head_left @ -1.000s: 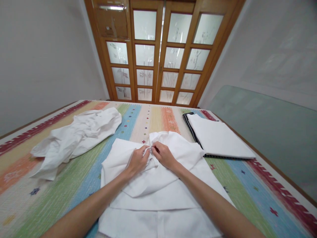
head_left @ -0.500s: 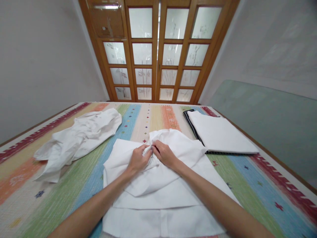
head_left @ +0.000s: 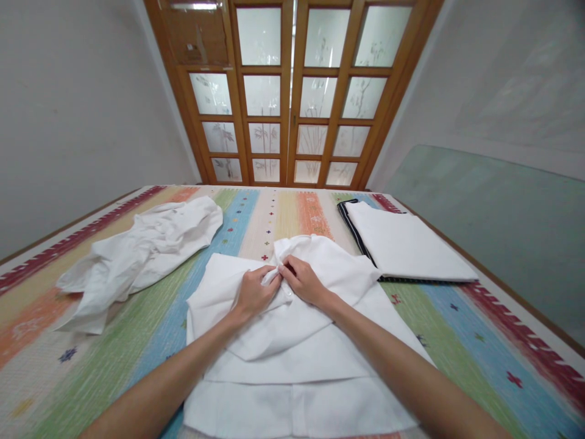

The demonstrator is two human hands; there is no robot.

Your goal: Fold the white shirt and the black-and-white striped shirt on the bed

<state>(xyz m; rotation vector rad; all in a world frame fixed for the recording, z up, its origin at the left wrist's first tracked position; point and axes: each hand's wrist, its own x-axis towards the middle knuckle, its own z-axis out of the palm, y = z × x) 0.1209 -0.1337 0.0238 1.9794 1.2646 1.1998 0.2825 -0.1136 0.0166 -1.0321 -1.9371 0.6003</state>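
Note:
A white shirt (head_left: 292, 360) lies spread in front of me, with its upper part bunched up near the collar. My left hand (head_left: 259, 289) pinches the cloth along the front opening. Touching it from the other side, my right hand (head_left: 302, 279) is closed on the same stretch of cloth, fingertips against those of my left. A small pale button (head_left: 289, 295) shows just below my fingers. What exactly lies between the fingertips is too small to make out.
The shirt rests on a table with a striped, patterned cloth (head_left: 247, 225). A crumpled white garment (head_left: 146, 253) lies at the left. Folded white cloth (head_left: 406, 244) sits on a dark striped one (head_left: 356, 231) at the right. Wooden glazed doors (head_left: 287, 91) stand behind.
My hands stay at the same spot on the shirt, with fingers slightly shifted. The button below them is now easier to see. The whole view has moved slightly.

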